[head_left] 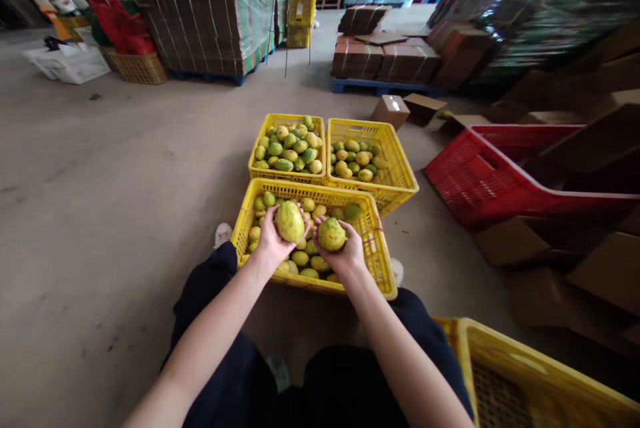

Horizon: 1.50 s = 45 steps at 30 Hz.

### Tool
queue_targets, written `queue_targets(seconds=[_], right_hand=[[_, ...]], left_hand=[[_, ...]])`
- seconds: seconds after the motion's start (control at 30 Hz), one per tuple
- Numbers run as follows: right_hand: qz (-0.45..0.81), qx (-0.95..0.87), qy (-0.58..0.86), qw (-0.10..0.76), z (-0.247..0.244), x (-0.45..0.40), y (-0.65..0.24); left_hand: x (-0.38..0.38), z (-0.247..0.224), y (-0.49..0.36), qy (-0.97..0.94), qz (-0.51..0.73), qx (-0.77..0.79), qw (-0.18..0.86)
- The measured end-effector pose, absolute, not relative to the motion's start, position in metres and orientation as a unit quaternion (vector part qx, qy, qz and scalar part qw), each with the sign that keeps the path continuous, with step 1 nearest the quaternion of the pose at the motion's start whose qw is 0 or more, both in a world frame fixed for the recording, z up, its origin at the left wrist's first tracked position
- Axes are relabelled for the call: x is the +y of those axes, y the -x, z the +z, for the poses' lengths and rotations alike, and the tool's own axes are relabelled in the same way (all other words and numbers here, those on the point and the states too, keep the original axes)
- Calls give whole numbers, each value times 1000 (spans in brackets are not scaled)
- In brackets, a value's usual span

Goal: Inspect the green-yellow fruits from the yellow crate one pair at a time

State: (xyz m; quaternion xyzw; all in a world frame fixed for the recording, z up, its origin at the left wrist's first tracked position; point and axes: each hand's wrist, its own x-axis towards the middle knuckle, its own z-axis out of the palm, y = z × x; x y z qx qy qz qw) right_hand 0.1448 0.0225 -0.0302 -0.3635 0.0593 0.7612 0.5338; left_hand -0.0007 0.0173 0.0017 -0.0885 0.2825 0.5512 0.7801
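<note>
In the head view, the left hand (270,239) cups a large yellow-green oval fruit (289,222), long axis roughly up-down; the right hand (351,253) cups a rounder, blotchy yellow-green fruit (331,234), axis unclear, both above a yellow plastic crate (379,249).

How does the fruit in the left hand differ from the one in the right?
The left fruit looks larger and longer; the right fruit, smaller and rounder. The left fruit is fairly even yellow-green; the right fruit is blotchier. Both are held above the front yellow crate.
</note>
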Motion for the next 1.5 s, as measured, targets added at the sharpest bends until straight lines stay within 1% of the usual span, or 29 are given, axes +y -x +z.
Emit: queue_targets(seconds=[0.87,1.5], right_hand=[[764,65,359,532,-34,22,-144],[753,71,385,529,-29,21,-141]], left_hand=[[17,4,1,89,556,287,775],[17,2,1,84,553,283,779]])
